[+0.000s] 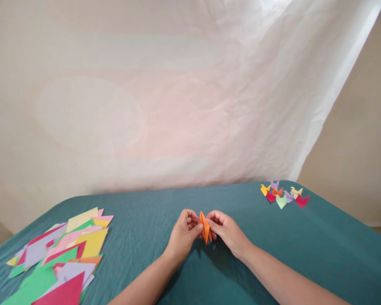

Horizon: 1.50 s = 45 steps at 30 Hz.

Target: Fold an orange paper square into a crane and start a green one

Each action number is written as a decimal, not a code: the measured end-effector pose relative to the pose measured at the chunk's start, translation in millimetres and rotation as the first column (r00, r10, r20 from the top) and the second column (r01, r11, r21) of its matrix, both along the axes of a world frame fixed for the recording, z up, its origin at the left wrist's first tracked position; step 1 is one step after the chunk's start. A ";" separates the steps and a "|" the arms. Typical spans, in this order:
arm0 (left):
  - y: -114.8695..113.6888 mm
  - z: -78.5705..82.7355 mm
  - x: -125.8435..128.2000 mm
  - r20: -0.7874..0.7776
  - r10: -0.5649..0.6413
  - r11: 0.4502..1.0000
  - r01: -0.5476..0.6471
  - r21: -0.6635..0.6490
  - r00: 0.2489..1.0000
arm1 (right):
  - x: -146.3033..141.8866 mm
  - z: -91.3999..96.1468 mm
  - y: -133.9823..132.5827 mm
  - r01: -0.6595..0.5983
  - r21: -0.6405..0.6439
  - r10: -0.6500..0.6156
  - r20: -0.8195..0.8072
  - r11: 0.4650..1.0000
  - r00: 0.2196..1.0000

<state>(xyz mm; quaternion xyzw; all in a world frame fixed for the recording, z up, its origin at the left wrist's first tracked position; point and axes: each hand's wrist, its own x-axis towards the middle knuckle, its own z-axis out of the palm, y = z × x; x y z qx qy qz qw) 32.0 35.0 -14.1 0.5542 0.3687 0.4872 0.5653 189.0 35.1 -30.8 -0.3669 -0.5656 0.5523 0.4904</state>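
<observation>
An orange folded paper piece [205,226], narrow and pointed at both ends, is held up between my two hands over the table. Its lower end splits into two points. My left hand [188,228] pinches its left edge, thumb in front and fingers curled behind. On the opposite edge, my right hand [224,228] grips it the same way, with the thumb against the paper. The fingertips behind the paper are partly hidden.
A green cloth covers the table [139,228]. Loose sheets of coloured paper [63,254] lie in an overlapping pile at the left. Several small folded paper birds [281,201] are grouped at the far right. A pale sheet [178,106] hangs behind the table.
</observation>
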 end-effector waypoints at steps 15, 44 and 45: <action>-6.9 7.7 -0.7 -0.064 0.018 1.000 -0.017 0.006 0.998 | -3.3 10.2 -6.4 0.037 0.072 -0.040 0.040 0.997 0.998; -4.6 3.4 0.0 -0.012 0.042 0.996 -0.042 -0.073 0.999 | -7.8 6.7 -5.3 0.103 0.094 -0.107 0.039 0.990 0.993; -4.2 2.5 -0.1 0.002 0.035 0.994 -0.035 -0.099 0.999 | -8.1 5.8 -5.1 0.108 0.100 -0.113 0.046 0.989 0.993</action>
